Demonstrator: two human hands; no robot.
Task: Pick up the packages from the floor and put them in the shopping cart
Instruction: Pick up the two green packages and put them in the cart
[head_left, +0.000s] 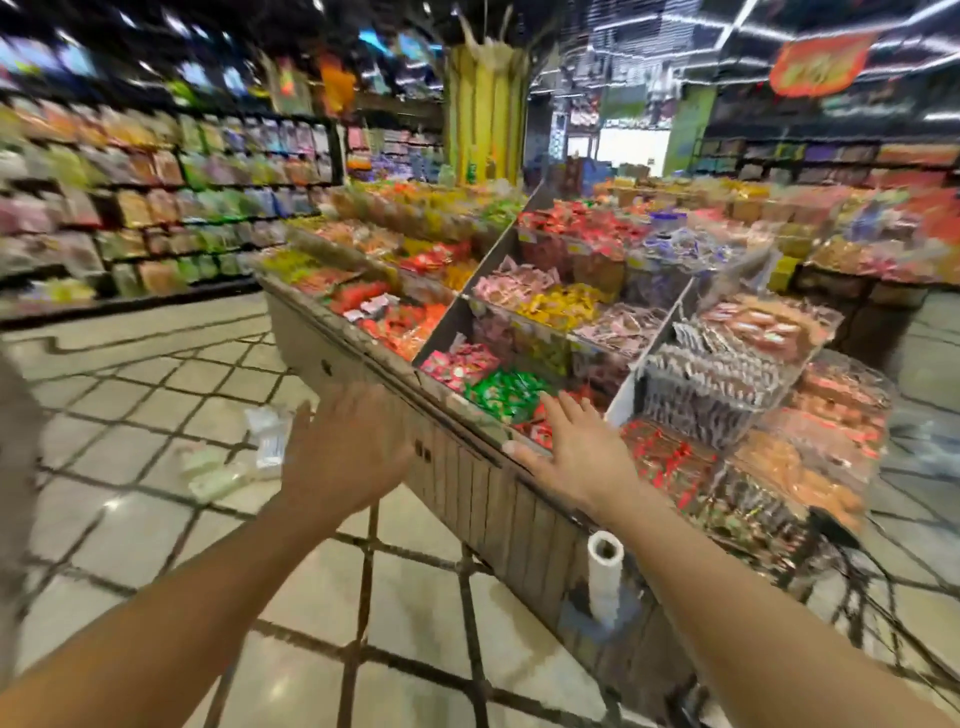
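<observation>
Interior of a supermarket, confectionery section. Centre: tiered display island (467, 467) divided into open bins heaped with loose wrapped sweets (504, 392) in red, green, yellow and pink. Left: long wall shelving (166, 208) stocked in rows with hanging snack bags. Near corner of the island: upright roll of plastic bags (604, 577) on a holder. Overhead: dark ceiling with strip lights and a red hanging banner (821, 62). Underfoot: glossy tiled floor (156, 540) with dark diagonal lines.
</observation>
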